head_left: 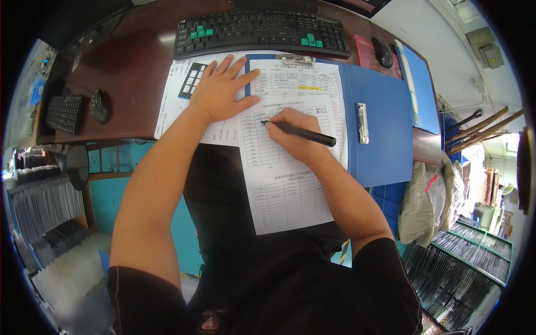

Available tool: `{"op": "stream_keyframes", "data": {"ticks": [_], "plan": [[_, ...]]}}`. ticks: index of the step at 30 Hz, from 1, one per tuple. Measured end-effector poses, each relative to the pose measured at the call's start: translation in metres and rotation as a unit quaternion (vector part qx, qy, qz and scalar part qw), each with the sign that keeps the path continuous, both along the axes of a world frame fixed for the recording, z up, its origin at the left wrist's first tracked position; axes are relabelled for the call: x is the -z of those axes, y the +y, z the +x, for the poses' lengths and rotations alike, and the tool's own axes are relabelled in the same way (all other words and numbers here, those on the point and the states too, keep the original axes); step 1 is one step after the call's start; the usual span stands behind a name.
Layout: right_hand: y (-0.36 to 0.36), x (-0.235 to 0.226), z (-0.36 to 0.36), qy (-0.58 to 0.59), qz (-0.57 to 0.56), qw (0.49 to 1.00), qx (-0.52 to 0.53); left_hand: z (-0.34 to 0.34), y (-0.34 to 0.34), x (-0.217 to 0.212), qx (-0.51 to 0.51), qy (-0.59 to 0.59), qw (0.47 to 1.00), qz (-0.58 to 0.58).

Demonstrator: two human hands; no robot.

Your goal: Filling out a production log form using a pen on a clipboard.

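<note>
A black marker pen [306, 133] is gripped in my right hand [294, 135], its tip at the handwritten lines near the top of a printed form [290, 192]. This form lies over another sheet [295, 78], which has a yellow-highlighted cell, on an opened blue clip folder [382, 134]. The form's lower end hangs past the desk edge over my lap. My left hand [219, 90] rests flat with fingers spread, across a white sheet [174, 100] and the folder's left edge. A dark grid pattern [193, 80] shows beside that hand.
Beyond the papers lies a black keyboard [262, 33] with several green keys. A mouse [382, 52] sits on a red pad at the right, beside another blue folder [421, 89]. A second mouse [100, 106] and a smaller keyboard [65, 114] are at the left. Racks [463, 257] stand lower right.
</note>
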State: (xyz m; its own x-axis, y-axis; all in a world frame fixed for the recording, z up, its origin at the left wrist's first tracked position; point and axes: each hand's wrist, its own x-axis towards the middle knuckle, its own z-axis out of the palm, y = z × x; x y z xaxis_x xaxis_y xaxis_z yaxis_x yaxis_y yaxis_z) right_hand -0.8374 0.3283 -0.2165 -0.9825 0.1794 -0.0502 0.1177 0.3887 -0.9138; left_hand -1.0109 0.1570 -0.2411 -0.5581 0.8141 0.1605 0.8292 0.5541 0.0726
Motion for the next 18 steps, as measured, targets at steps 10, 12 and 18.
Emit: {"op": "stream_keyframes", "data": {"ticks": [10,12,18], "plan": [[-0.0005,0.0020,0.0001,0.001,0.001,1.000,0.002,0.0003,0.0001,-0.0006,-0.007,-0.005,1.000,-0.014],[-0.0006,0.0017,-0.0001,0.004,-0.001,1.000,0.001,0.0003,0.0002,-0.0008,0.000,-0.001,1.000,0.001],[-0.0006,0.0003,0.0001,-0.002,0.005,1.000,0.004,0.0003,0.0003,-0.0007,0.002,0.003,1.000,0.004]]}}
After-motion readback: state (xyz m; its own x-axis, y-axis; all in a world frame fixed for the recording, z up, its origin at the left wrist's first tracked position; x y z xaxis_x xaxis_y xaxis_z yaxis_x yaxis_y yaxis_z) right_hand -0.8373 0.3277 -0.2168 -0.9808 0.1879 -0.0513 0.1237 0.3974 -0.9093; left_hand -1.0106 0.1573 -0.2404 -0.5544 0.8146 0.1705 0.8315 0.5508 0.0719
